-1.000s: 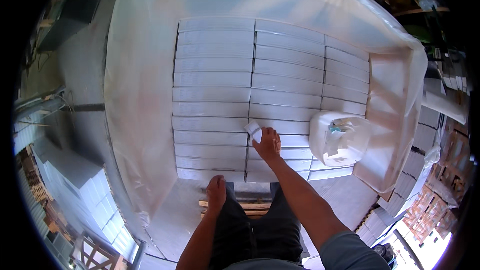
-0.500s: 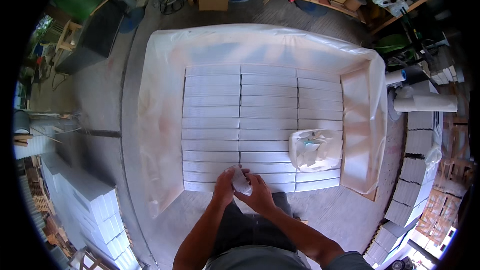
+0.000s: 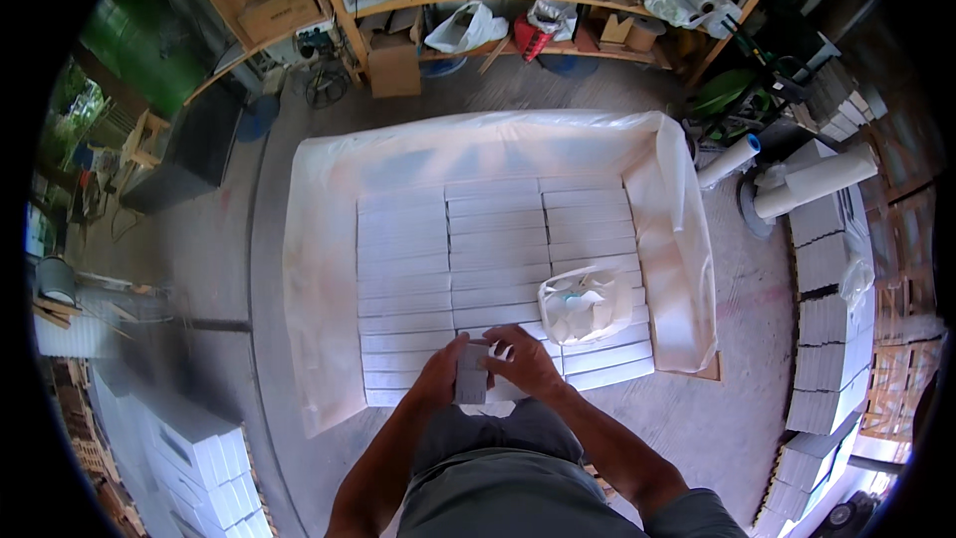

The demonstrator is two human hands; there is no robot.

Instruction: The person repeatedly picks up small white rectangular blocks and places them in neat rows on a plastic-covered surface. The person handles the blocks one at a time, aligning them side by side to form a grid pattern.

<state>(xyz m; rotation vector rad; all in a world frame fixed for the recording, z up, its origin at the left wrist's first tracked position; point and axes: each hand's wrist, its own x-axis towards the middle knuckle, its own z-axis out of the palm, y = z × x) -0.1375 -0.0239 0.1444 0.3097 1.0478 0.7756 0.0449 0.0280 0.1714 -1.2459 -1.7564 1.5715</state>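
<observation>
My left hand (image 3: 440, 370) and my right hand (image 3: 525, 362) are together at the near edge of a layer of white rectangular blocks (image 3: 498, 259). Both hands grip a small stack of flat grey-white pieces (image 3: 470, 374) held upright between them. The blocks lie in three columns on a pallet lined with a white plastic sheet (image 3: 319, 269) whose sides stand up around them. A white plastic bag (image 3: 586, 304) with more small pieces inside rests on the blocks just right of my right hand.
Stacks of white blocks stand at the lower left (image 3: 189, 458) and along the right side (image 3: 827, 339). Two white rolls (image 3: 797, 179) lie at the right. Wooden shelving (image 3: 498, 0) with boxes and bags runs along the back. The floor is concrete.
The view has pulled back and tilted up, showing the shelving. My right hand has come off the blocks and joined my left hand, and both now hold the small stack.
</observation>
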